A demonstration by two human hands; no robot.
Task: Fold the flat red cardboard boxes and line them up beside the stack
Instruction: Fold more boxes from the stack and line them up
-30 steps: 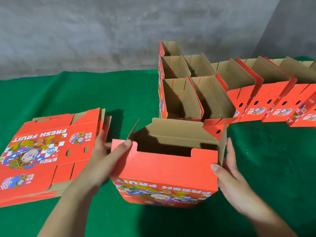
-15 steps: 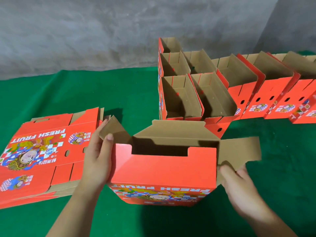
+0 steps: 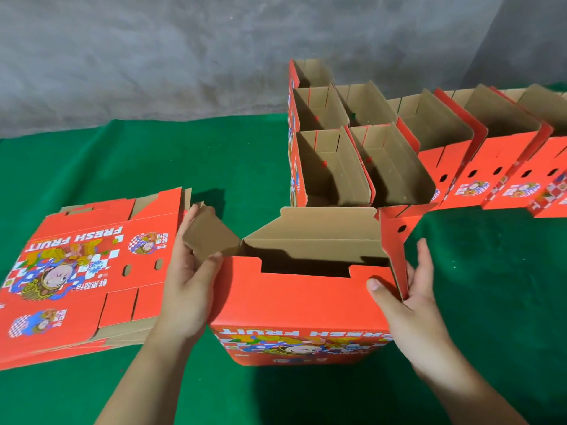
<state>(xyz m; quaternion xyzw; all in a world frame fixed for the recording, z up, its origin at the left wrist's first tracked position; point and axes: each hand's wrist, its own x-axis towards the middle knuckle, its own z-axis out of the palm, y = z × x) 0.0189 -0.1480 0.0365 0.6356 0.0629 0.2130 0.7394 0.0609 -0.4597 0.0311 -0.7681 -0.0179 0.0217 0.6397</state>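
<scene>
Between your hands, the half-folded red cardboard box [image 3: 302,299] stands on the green cloth [image 3: 129,167]. Your left hand [image 3: 187,280] pinches its brown side flap [image 3: 210,237]; your right hand [image 3: 408,289] grips the right corner. Flat red cardboard boxes [image 3: 79,271] lie stacked just left.

Right flap [image 3: 395,250] now folded upright; left flap [image 3: 210,237] spread outward.
</scene>
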